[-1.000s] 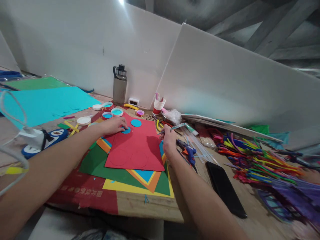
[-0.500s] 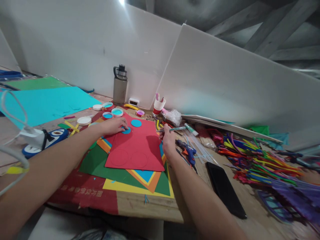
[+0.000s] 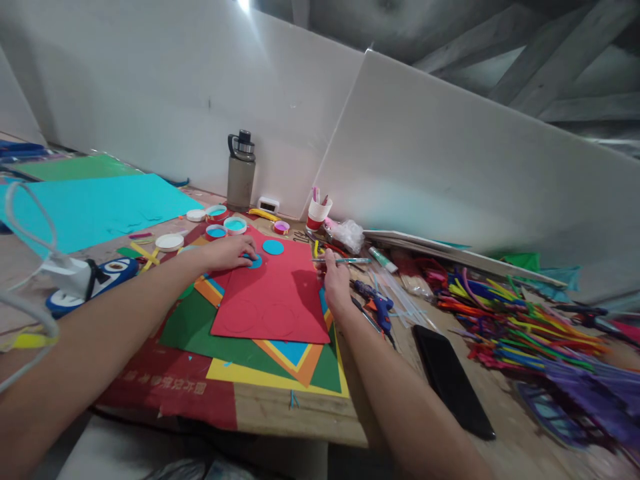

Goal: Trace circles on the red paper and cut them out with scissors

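A red sheet (image 3: pixel 273 293) lies over stacked coloured sheets, with two faint drawn circles near its front edge. At its left side my left hand (image 3: pixel 236 252) has its fingers bent down on a blue paper circle (image 3: pixel 255 262), which is partly covered by the fingertips. Another blue paper circle (image 3: pixel 273 247) rests on the red sheet just beyond. By the sheet's right edge, my right hand (image 3: pixel 336 275) is closed around a slim teal pencil (image 3: pixel 353 261), held nearly level with its tip pointing left. Beneath the red sheet show orange, blue, yellow and green sheets (image 3: pixel 195 323).
Several small round tubs (image 3: pixel 235 225) stand beyond my left hand, near a grey bottle (image 3: pixel 241 173). To the right are a glue gun (image 3: pixel 380 307), a black phone (image 3: pixel 453 380) and many pipe cleaners (image 3: pixel 525 327). A power strip (image 3: pixel 113 277) lies at the left.
The pencil in my right hand has tipped to a more level angle. My left hand stays at the blue circle.
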Action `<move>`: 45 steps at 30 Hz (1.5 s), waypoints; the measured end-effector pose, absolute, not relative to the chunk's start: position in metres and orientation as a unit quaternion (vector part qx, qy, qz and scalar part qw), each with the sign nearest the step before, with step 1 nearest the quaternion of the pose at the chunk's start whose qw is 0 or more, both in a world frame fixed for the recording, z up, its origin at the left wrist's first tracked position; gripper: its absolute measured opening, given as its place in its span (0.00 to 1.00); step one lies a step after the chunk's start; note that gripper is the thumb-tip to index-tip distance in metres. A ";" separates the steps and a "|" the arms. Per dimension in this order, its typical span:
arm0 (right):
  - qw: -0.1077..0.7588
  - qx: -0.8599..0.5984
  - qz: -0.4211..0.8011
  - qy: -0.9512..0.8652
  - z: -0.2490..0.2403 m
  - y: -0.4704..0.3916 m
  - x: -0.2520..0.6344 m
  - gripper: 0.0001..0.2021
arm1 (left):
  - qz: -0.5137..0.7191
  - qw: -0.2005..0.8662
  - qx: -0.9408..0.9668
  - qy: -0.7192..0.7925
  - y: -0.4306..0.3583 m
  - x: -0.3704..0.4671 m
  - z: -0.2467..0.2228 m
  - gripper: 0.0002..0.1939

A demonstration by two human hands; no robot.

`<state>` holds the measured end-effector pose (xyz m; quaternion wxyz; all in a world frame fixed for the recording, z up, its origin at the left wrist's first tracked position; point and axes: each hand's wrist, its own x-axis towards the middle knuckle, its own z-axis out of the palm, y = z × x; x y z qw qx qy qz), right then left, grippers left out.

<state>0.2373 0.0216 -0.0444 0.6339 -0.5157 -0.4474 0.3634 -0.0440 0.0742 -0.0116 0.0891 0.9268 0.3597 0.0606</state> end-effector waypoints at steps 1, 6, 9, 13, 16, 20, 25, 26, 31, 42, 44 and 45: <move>0.633 -0.517 0.365 -0.446 -0.044 0.021 0.237 0.21 | 0.060 0.089 0.927 0.359 0.074 -0.044 -0.011 0.16; 0.631 -0.512 0.371 -0.449 -0.045 0.022 0.237 0.20 | 0.044 0.084 0.925 0.367 0.075 -0.041 -0.010 0.16; 0.626 -0.508 0.370 -0.462 -0.047 0.024 0.238 0.19 | 0.039 0.089 0.927 0.363 0.076 -0.040 -0.009 0.16; 0.617 -0.498 0.371 -0.484 -0.045 0.022 0.236 0.15 | 0.044 0.092 0.929 0.356 0.075 -0.040 -0.008 0.15; 0.598 -0.493 0.361 -0.519 -0.040 0.018 0.233 0.12 | 0.041 0.090 0.929 0.357 0.075 -0.041 -0.009 0.15; 0.566 -0.471 0.359 -0.573 -0.030 0.012 0.227 0.12 | 0.030 0.099 0.925 0.366 0.076 -0.042 -0.010 0.16; 0.521 -0.453 0.369 -0.622 -0.016 0.012 0.208 0.10 | 0.048 0.116 0.922 0.367 0.076 -0.042 -0.011 0.15; 0.510 -0.455 0.359 -0.636 -0.015 0.015 0.203 0.10 | 0.052 0.119 0.921 0.367 0.075 -0.042 -0.011 0.14; 0.443 -0.473 0.299 -0.700 -0.022 0.036 0.175 0.08 | 0.063 0.133 0.920 0.364 0.074 -0.043 -0.012 0.14; 0.395 -0.513 0.263 -0.716 -0.048 0.058 0.154 0.09 | 0.073 0.132 0.918 0.366 0.073 -0.045 -0.018 0.13; 0.394 -0.514 0.258 -0.717 -0.049 0.057 0.154 0.09 | 0.074 0.129 0.916 0.373 0.072 -0.043 -0.015 0.13; 0.393 -0.516 0.253 -0.718 -0.049 0.057 0.155 0.09 | 0.072 0.129 0.915 0.376 0.071 -0.043 -0.014 0.12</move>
